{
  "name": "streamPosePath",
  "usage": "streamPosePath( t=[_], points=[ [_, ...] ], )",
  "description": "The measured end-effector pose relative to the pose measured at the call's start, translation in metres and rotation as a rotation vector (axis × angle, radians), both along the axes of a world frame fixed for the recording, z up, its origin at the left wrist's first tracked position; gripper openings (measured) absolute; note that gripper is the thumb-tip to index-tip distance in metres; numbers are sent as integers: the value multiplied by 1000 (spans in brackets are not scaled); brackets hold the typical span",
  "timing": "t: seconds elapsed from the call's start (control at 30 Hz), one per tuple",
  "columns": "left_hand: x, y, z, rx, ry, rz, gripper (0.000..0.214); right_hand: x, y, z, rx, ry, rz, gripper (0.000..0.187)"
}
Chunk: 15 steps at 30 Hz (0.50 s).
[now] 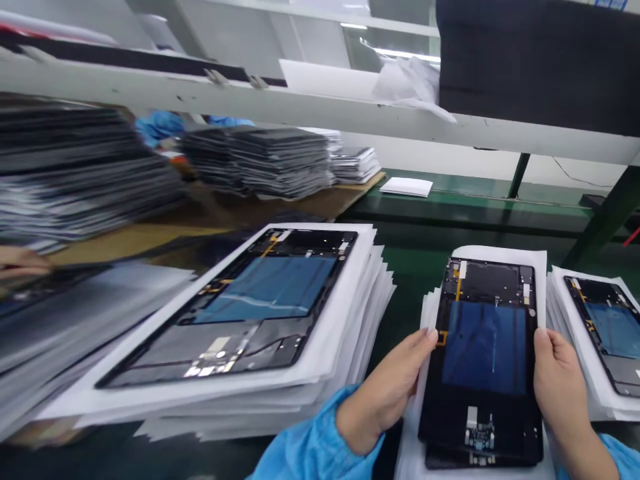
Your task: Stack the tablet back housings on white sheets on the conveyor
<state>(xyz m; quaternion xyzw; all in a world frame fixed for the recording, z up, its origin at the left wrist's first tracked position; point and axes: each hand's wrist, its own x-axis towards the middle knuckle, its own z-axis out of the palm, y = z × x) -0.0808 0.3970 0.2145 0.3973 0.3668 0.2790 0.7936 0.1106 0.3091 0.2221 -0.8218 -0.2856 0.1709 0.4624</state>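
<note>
A black tablet frame with a blue panel (484, 353) lies upright on a small stack of white sheets (500, 257) in front of me. My left hand (387, 390) grips its left edge, thumb on the rim. On the opposite edge my right hand (559, 377) holds the same frame. Both arms wear blue sleeves.
A tall stack of white sheets topped by another tablet frame (240, 307) lies at the left. A third stack (597, 327) is at the right edge. Dark piled panels (265, 160) sit on a brown board behind. Another person's fingers (20, 261) show far left. A white rail (300, 107) crosses overhead.
</note>
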Motion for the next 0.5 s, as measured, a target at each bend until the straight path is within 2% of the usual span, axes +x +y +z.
streamPosePath(
  t=[0.07,0.13,0.23,0.33,0.43,0.5],
  points=[
    [-8,0,7,-26,-63,-149,44,3,-1,1,-3,13,8,39],
    [-10,0,9,30,-47,-161,41,2,-2,1,-2,4,0,40],
    [-2,-3,4,161,80,6,44,-10,-5,2,6,9,-37,41],
    [9,-4,-7,272,359,254,53,-23,-8,2,118,112,-35,44],
    [13,1,-15,372,515,419,55,-29,-9,2,227,406,74,54],
    [10,6,-15,363,423,421,52,-28,-7,4,240,674,107,59]
  ],
)
